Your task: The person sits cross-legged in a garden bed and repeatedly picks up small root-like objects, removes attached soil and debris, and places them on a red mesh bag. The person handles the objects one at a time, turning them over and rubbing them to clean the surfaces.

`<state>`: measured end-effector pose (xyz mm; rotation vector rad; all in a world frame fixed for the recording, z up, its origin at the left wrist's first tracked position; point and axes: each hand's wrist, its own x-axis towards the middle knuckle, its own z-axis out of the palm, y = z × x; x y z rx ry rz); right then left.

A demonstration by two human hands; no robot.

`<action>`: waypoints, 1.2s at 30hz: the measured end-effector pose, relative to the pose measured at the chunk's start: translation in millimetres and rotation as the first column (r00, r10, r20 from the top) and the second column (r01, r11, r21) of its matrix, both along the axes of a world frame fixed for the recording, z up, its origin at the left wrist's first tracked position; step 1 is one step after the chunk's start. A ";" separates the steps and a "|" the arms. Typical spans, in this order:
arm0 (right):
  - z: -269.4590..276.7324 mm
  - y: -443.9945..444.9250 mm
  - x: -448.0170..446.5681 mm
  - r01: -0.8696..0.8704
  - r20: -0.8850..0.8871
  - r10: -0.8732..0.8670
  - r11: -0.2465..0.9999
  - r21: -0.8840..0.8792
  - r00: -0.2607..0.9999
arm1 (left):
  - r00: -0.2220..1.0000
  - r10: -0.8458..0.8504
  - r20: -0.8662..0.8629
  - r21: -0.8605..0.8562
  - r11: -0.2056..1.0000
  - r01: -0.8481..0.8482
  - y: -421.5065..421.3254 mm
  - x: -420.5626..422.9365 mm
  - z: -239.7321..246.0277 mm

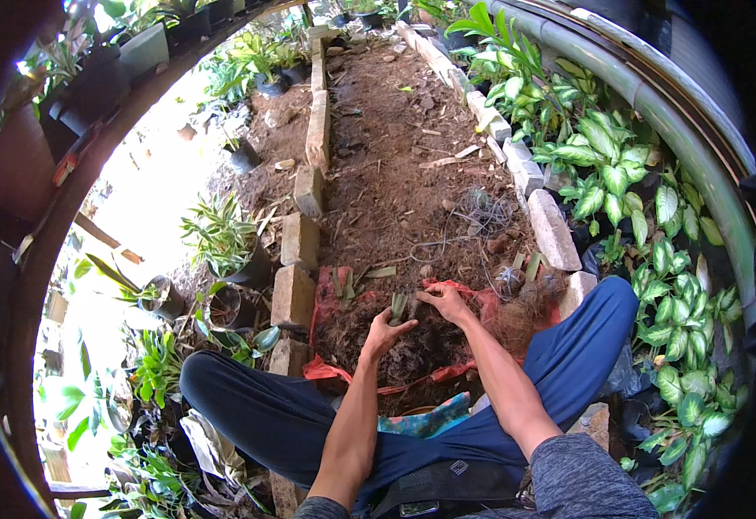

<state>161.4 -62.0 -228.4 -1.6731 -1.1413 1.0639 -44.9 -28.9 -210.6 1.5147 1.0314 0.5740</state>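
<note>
My left hand (386,331) holds a short cut piece of green leaf or stem (398,306) upright between thumb and fingers. Just right of it is my right hand (443,302), its thumb and fingertips close together near the cutting; whether they pinch something small I cannot tell. Both hands are over a heap of dark fibrous matter (404,357) on a red plastic sheet (326,371). More cut leaf pieces (348,285) lie at the sheet's far left edge. At its right are brown fibre (522,318) and a small wrapped bundle (508,275) with a green stub.
A tangle of thin string (482,214) lies on the soil path (391,162) ahead. Stone blocks (299,240) line the left side, and pale blocks (552,230) the right. Potted plants (222,233) stand at left; variegated leafy plants (602,156) crowd the right beside a bamboo pole (670,113).
</note>
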 end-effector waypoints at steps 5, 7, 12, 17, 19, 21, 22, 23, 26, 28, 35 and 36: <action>5.4 8.2 1.8 -0.110 0.015 0.113 0.983 -0.150 0.993 | 0.998 -0.047 -0.031 -0.045 0.998 0.046 0.9 4.5 14.7; 7.6 7.6 -0.5 -0.100 0.032 0.105 0.984 -0.145 0.994 | 0.996 -0.038 -0.077 -0.107 0.994 0.030 1.9 2.7 17.1; 9.3 2.7 -3.3 -0.213 -0.151 0.203 0.975 -0.057 0.967 | 1.000 0.002 0.030 -0.225 0.974 0.005 5.2 -4.2 18.5; 0.4 12.6 -0.4 -0.203 -0.286 0.163 0.972 -0.119 0.944 | 0.998 0.019 0.061 -0.288 0.958 -0.001 7.6 -5.2 24.8; -4.5 14.2 1.1 -0.207 -0.337 0.164 0.974 -0.095 0.927 | 0.996 -0.083 0.041 -0.098 0.991 0.086 8.3 -5.9 26.9; -8.0 13.8 0.8 -0.168 -0.344 0.113 0.977 -0.133 0.932 | 0.992 -0.122 0.017 -0.032 0.992 0.122 9.0 -7.0 27.6; -8.9 13.2 -0.1 -0.129 -0.334 0.069 0.978 -0.161 0.940 | 0.993 -0.118 0.028 -0.053 0.991 0.120 9.8 -7.2 27.4; -9.3 12.6 -0.9 -0.078 -0.308 0.003 0.969 -0.233 0.951 | 0.994 -0.109 0.010 -0.086 0.990 0.110 10.6 -7.1 26.9; -7.5 13.9 -4.3 -0.101 -0.448 0.004 0.976 -0.192 0.894 | 0.997 -0.055 0.051 -0.248 0.967 0.066 11.6 -5.6 24.8; -5.9 14.9 -6.1 -0.078 -0.454 -0.020 0.977 -0.196 0.891 | 0.996 0.003 0.090 -0.178 0.984 0.013 9.6 -3.0 23.2; -4.4 17.4 -15.5 -0.069 -0.433 0.011 0.991 -0.118 0.901 | 0.992 0.110 0.066 -0.196 0.976 -0.095 8.5 -3.9 13.9; -3.7 18.7 -17.5 -0.068 -0.357 0.034 0.994 -0.083 0.934 | 0.990 0.117 0.081 -0.181 0.978 -0.101 9.1 -4.8 12.2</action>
